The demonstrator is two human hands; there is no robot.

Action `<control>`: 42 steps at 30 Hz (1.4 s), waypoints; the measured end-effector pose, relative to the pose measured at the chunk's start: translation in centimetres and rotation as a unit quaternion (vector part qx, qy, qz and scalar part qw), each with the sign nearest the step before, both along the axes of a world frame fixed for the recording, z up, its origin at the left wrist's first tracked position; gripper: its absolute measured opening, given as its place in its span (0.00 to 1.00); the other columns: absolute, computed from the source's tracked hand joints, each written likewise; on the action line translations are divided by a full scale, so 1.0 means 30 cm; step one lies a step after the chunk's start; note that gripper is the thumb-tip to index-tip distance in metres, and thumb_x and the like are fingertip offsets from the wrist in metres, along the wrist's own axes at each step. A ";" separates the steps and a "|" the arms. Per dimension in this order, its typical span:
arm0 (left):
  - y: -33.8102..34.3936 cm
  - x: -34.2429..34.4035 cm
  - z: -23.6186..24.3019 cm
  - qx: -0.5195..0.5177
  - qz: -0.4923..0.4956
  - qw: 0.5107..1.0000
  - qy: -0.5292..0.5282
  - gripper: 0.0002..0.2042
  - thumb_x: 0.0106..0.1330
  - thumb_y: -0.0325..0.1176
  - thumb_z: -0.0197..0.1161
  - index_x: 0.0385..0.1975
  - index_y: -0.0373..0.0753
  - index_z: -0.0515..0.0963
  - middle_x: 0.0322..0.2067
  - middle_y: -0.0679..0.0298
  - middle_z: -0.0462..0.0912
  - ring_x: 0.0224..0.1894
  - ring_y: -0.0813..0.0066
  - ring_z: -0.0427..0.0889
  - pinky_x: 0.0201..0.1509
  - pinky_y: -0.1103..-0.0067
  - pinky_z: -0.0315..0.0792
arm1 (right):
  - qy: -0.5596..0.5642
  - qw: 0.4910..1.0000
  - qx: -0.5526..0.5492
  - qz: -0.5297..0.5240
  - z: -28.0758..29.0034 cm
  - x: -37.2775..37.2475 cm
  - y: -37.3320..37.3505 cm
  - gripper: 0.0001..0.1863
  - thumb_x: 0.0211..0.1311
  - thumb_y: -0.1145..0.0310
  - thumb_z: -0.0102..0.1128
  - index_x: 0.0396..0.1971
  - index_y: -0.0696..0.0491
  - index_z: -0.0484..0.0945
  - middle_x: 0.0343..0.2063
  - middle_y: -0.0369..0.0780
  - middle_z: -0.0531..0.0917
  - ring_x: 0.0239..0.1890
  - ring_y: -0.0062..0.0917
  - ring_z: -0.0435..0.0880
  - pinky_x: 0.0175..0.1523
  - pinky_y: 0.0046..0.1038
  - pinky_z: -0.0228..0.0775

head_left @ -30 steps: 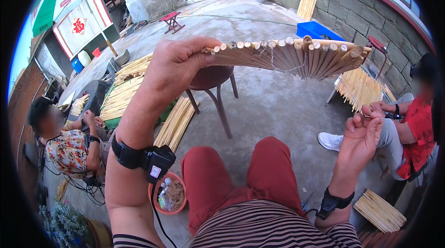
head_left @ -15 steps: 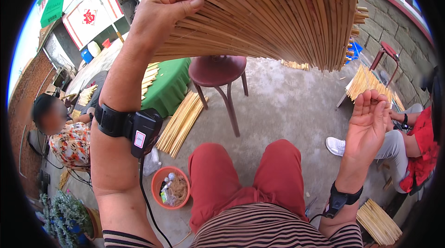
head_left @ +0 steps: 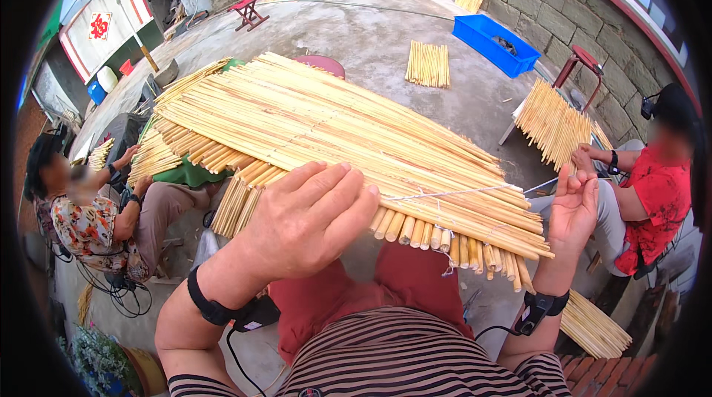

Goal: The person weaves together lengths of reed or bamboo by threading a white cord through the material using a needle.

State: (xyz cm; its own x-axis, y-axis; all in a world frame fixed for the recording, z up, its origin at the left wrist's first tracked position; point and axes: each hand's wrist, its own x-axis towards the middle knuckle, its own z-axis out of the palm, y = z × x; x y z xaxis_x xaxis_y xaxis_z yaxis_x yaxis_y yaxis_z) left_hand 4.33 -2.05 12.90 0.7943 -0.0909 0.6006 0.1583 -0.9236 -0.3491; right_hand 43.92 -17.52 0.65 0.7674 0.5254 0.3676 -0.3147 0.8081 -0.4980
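Observation:
A woven reed mat [head_left: 319, 123] lies flat across the front of me, over my lap and the stool. My left hand [head_left: 311, 219] has its fingers curled over the near edge of the mat, gripping it. A pale string [head_left: 434, 193] runs across the reeds from beside my left hand to my right hand [head_left: 572, 208], which pinches it just past the mat's right end. Tied threads cross the reeds, and loose cut ends stick out along the near edge. The maroon stool [head_left: 322, 63] is mostly hidden under the mat.
A person in a floral shirt [head_left: 96, 234] sits left, handling reeds. A person in red [head_left: 653, 197] sits right, beside another mat [head_left: 549, 123]. A blue crate [head_left: 495, 45], a folding stool [head_left: 246, 13], a bundle [head_left: 593, 323] and a planter [head_left: 141, 367] stand or lie around.
The mat, earlier raised and bunched in my left hand, has come down and spread flat. My left hand moved down and right onto it; my right hand stayed at the right with the string.

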 end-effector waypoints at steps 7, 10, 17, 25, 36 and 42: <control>-0.095 0.031 0.112 -0.074 -0.003 0.995 -0.059 0.13 0.52 0.27 0.65 0.39 0.35 0.80 0.34 0.58 0.85 0.35 0.62 0.87 0.37 0.71 0.81 | 0.082 0.996 -0.004 -0.038 -0.053 0.007 -0.057 0.07 0.78 0.67 0.49 0.40 0.53 0.74 0.32 0.35 0.77 0.34 0.20 0.78 0.68 0.42 0.72; -0.112 0.048 0.202 -0.091 -0.005 0.995 -0.041 0.13 0.53 0.23 0.69 0.40 0.35 0.81 0.35 0.54 0.87 0.36 0.56 0.89 0.39 0.69 0.82 | 0.231 0.960 0.006 -0.161 -0.011 0.046 -0.133 0.08 0.77 0.67 0.50 0.40 0.55 0.74 0.33 0.36 0.78 0.37 0.23 0.79 0.71 0.42 0.69; -0.282 0.131 0.126 -0.027 -0.052 0.997 0.053 0.13 0.53 0.28 0.64 0.39 0.35 0.78 0.33 0.61 0.83 0.36 0.66 0.86 0.36 0.72 0.80 | -0.075 0.956 0.285 0.018 0.281 0.031 -0.389 0.05 0.75 0.72 0.52 0.38 0.57 0.73 0.32 0.35 0.77 0.37 0.23 0.79 0.80 0.48 0.51; -0.358 0.380 -0.005 -0.064 0.027 0.998 0.008 0.08 0.58 0.27 0.63 0.37 0.37 0.78 0.34 0.60 0.85 0.34 0.62 0.86 0.33 0.68 0.78 | -0.381 0.694 0.461 0.401 0.529 -0.254 -0.523 0.07 0.62 0.81 0.56 0.24 0.62 0.77 0.18 0.46 0.79 0.18 0.33 0.79 0.48 0.46 0.79; -0.177 0.235 0.257 -0.127 0.085 0.857 -0.492 0.04 0.68 0.27 0.64 0.39 0.38 0.81 0.24 0.61 0.83 0.25 0.74 0.80 0.31 0.78 0.73 | -0.264 0.804 0.163 0.508 0.193 -0.454 -0.259 0.06 0.67 0.75 0.60 0.33 0.62 0.81 0.28 0.50 0.85 0.30 0.38 0.87 0.45 0.41 0.80; -0.266 0.011 0.069 -0.266 -0.035 0.723 -0.637 0.07 0.73 0.27 0.60 0.43 0.32 0.81 0.36 0.68 0.82 0.37 0.85 0.77 0.43 0.86 0.71 | -0.223 0.838 0.147 0.475 0.116 -0.488 -0.181 0.06 0.67 0.76 0.62 0.31 0.62 0.77 0.26 0.52 0.84 0.28 0.41 0.88 0.36 0.45 0.83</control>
